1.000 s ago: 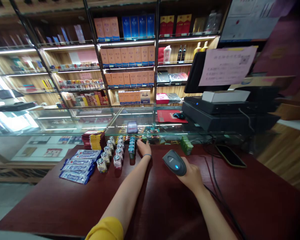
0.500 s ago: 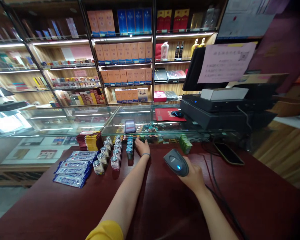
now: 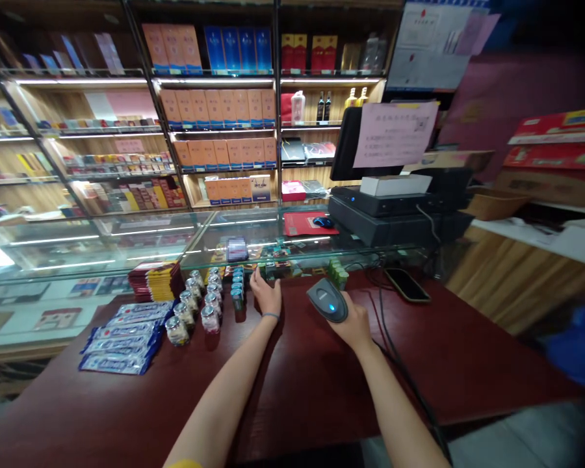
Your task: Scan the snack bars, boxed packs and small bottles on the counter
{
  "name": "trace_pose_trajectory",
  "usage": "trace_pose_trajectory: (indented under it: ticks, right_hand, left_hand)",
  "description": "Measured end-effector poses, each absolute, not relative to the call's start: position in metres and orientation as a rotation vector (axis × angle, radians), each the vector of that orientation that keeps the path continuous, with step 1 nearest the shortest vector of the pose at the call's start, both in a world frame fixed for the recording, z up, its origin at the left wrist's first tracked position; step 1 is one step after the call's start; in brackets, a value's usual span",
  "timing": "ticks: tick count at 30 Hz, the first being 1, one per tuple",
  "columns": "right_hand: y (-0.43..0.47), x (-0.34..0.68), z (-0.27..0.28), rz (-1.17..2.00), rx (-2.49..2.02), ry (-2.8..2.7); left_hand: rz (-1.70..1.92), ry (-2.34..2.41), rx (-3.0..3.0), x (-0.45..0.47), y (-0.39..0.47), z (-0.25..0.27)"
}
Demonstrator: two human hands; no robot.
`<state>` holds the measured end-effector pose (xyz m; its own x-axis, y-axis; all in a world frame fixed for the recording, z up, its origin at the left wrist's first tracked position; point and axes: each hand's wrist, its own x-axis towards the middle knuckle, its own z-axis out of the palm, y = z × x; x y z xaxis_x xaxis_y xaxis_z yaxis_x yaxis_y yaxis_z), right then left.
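Observation:
My right hand (image 3: 355,323) is wrapped round a dark grey barcode scanner (image 3: 324,296), its blue light lit and its cord trailing to the right. To the left, my left hand (image 3: 267,294) rests over the counter with thumb and fingers apart, nothing visible in it. Beside its fingers stands a row of small blue cylindrical packs (image 3: 236,289). Two rows of small silver-lidded jars (image 3: 210,318) are lined up further left. A group of green cylindrical packs (image 3: 338,272) stands just behind the scanner, partly hidden by it.
Blue-and-white packets (image 3: 121,344) and a stack of red and yellow packets (image 3: 156,283) lie at the left. A phone (image 3: 407,285) rests at the right. Behind are a glass display case (image 3: 253,227), a mouse (image 3: 323,222) and a monitor (image 3: 345,146).
The view has turned to the right, so the goods appear further left. My left hand has drawn slightly back with its fingers more spread. My right hand still holds the scanner.

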<state>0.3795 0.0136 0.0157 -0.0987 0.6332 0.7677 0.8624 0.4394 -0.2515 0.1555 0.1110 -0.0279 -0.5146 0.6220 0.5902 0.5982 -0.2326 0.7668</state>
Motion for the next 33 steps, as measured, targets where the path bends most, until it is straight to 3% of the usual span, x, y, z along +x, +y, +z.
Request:
trace_pose_trajectory:
  ticks: [5,9,19,33]
  right_hand:
    - [0.014,0.396,0.022,-0.33,-1.375,-1.687]
    - [0.013,0.414,0.028,-0.311,-1.481,-1.537]
    - [0.017,0.451,0.031,-0.317,-1.603,-1.147]
    - [0.018,0.448,0.023,-0.332,-1.606,-1.165]
  left_hand:
    - [1.801,1.42,2.122,0.193,0.091,-0.008]
    - [1.628,1.243,2.103,0.239,0.089,-0.003]
    - [1.392,1.174,2.022,0.317,0.109,-0.025]
    - [1.451,1.133,1.957,0.311,0.098,-0.017]
